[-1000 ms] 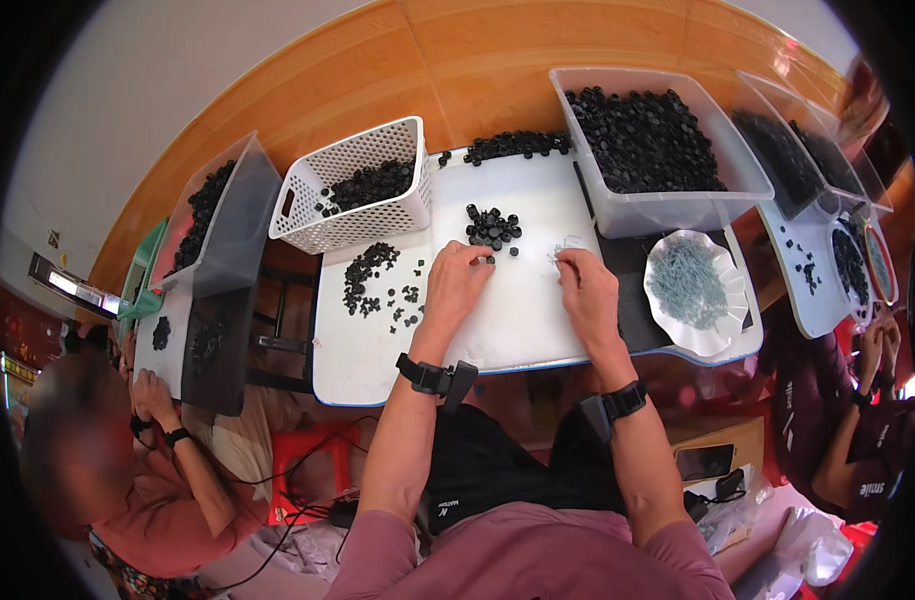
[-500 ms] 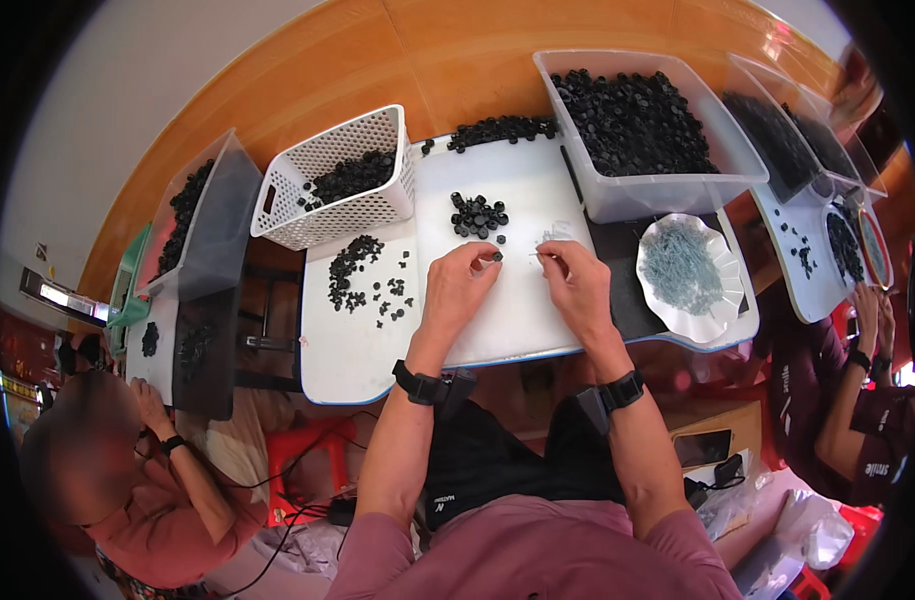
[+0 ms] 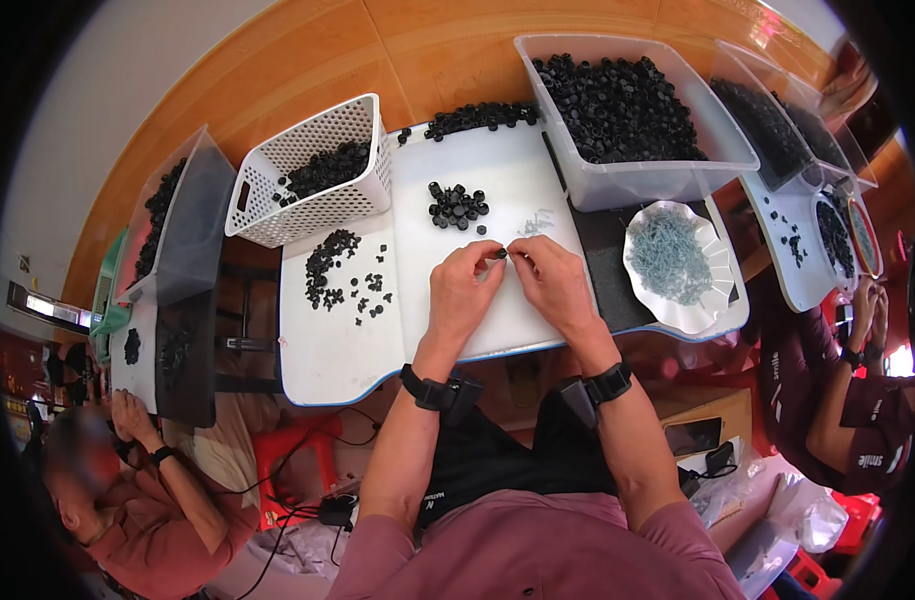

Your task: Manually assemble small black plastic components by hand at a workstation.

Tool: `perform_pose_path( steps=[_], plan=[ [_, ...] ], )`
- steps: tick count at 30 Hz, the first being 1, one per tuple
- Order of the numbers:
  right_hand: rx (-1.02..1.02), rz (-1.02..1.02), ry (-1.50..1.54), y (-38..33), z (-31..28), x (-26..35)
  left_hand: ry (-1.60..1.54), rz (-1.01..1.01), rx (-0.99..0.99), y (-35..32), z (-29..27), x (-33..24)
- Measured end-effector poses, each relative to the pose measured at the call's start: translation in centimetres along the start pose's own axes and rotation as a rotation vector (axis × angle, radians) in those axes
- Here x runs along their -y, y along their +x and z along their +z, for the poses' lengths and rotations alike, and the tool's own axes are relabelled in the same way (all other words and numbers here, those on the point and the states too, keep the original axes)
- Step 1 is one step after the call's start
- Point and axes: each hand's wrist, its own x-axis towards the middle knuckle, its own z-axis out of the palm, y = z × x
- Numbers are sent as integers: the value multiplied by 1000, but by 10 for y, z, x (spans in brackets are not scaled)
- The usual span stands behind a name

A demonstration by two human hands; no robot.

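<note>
My left hand (image 3: 461, 291) pinches a small black plastic knob (image 3: 501, 253) between thumb and fingertips above the white tabletop. Pressed close against it is my right hand (image 3: 555, 284), its fingertips pinched at the same knob. A thin pale screw, seen in the right fingers earlier, is now hidden by them. Just beyond the hands lies a heap of black knobs (image 3: 457, 206), with one loose knob (image 3: 481, 230) nearer to me. A few pale screws (image 3: 537, 222) lie on the table past my right hand.
A fluted white plate (image 3: 719, 268) of screws stands at right, below a clear bin (image 3: 657, 182) of black knobs. At left are a white perforated basket (image 3: 312, 215) and scattered small black parts (image 3: 329, 268). Co-workers sit on both sides.
My right hand has moved left, bringing its fingertips to the knob in my left hand. The whole view has shifted slightly. The co-worker at left has brought both hands together.
</note>
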Motion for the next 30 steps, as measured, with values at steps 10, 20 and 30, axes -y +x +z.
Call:
perform_pose_path(
  steps=[10,20,30],
  plan=[
    [18,-102,-101,0,2,2,-64,45,-16,0,1,-1],
    [23,-205,-230,0,4,2,55,133,-34,-2,1,0],
    [19,-264,-201,0,6,-2,68,142,-13,-2,1,1]
  ],
)
